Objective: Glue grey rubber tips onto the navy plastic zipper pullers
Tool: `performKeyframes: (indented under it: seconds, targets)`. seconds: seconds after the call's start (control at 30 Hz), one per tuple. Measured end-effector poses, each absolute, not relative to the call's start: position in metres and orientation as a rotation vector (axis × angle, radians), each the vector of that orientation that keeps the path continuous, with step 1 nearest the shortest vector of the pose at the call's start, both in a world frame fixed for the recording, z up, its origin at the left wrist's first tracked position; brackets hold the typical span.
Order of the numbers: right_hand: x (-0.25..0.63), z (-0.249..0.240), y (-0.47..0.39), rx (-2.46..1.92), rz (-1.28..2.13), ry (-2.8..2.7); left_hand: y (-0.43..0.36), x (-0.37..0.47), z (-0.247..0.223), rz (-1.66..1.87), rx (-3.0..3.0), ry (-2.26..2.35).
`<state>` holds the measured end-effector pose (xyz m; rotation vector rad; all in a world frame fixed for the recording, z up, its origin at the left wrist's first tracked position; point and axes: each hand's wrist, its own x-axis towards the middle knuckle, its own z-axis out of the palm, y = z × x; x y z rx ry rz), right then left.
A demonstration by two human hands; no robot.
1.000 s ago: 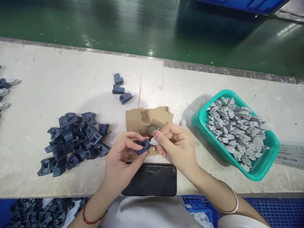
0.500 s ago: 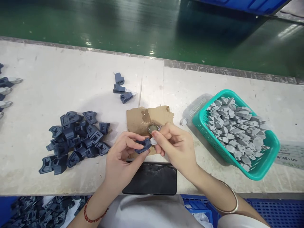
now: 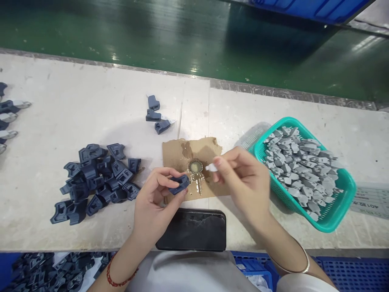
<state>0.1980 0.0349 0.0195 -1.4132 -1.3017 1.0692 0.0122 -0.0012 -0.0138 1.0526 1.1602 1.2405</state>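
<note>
My left hand [image 3: 156, 198] is closed, pinching a dark blue plastic part [image 3: 180, 184] with a hollow in it, above the near left of a cardboard piece [image 3: 173, 152]. In my right hand [image 3: 246, 182], between thumb and fingers, is a small light grey piece [image 3: 210, 166], partly hidden by the fingertips. A gap separates the two pieces. On the cardboard, between my hands, lies a small round dish [image 3: 195, 166] with wet, shiny liquid around it. Below the cardboard rests a black phone [image 3: 194, 230].
A heap of dark blue parts [image 3: 91, 172] lies left. Several similar parts [image 3: 154, 103] sit farther back, others [image 3: 9, 106] at the left edge. A green basket [image 3: 334, 227] of grey pieces [image 3: 304, 170] stands right. Dark parts [image 3: 45, 271] fill a bin below the table edge.
My right hand has moved right, away from the left, with the light grey piece. The pieces were together before and are now apart. The round dish is now uncovered. My left hand barely moved.
</note>
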Motion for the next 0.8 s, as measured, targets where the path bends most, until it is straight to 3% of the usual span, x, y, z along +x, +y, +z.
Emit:
performKeyframes:
  seconds: [0.17, 0.3, 0.6, 0.7, 0.8]
  targets:
    - [0.233, 0.03, 0.054, -1.766, 0.331, -1.734, 0.0, 0.011, -0.013, 1.222, 1.014, 1.172]
    - [0.246, 0.024, 0.065, -1.868, 0.047, -2.019, 0.0, 0.011, -0.014, 1.2, 1.026, 1.193]
    - [0.269, 0.037, 0.057, -1.83, 0.154, -2.057, -0.001, 0.01, -0.014, 1.181, 0.977, 1.211]
    - [0.292, 0.051, 0.05, -2.023, 0.133, -1.781, 0.0, 0.01, -0.012, 1.181, 0.933, 1.184]
    - [0.311, 0.051, 0.048, -2.18, 0.282, -1.841, 0.001, 0.01, -0.011, 1.164, 0.925, 1.16]
